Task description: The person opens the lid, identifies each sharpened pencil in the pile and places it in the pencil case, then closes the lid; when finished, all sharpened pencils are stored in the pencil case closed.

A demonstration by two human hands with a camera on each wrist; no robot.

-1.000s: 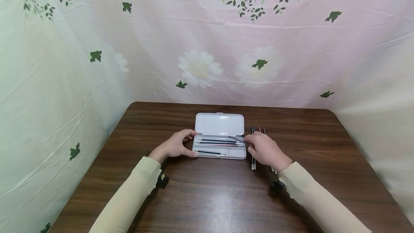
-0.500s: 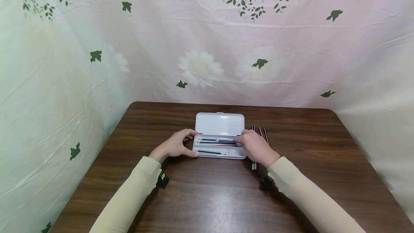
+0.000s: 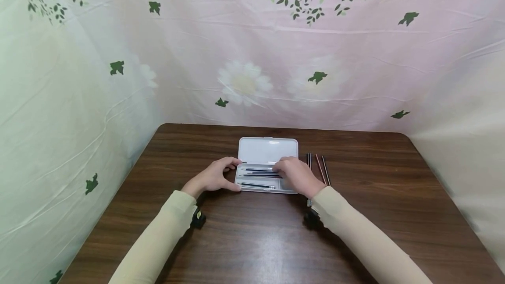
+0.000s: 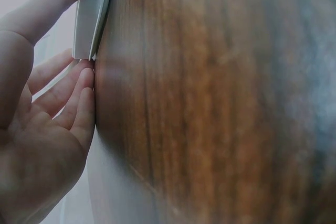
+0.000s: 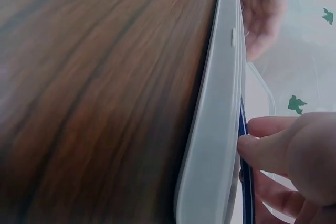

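A white pencil case [image 3: 268,150] lies with its lid raised on the wooden table. Several dark pencils rest lengthwise in its back compartment, and pencils [image 3: 256,186] also lie in the front one. My left hand [image 3: 213,174] grips the case's left end, thumb at the front corner and fingers at the back corner. Over the right half of the case, my right hand [image 3: 297,175] pinches a dark blue pencil [image 5: 248,192] between thumb and fingers, as the right wrist view shows. In the head view that hand hides this pencil and the right part of the case.
Right of the case, dark pencils [image 3: 309,161], a reddish pencil [image 3: 318,164] and another dark pencil [image 3: 325,168] lie on the table [image 3: 256,240]. A patterned cloth [image 3: 189,56] hangs behind and at both sides of the table.
My right hand has moved left over the case with the pencil, lowering it from a slant into the back compartment. The left hand has kept its place on the case.
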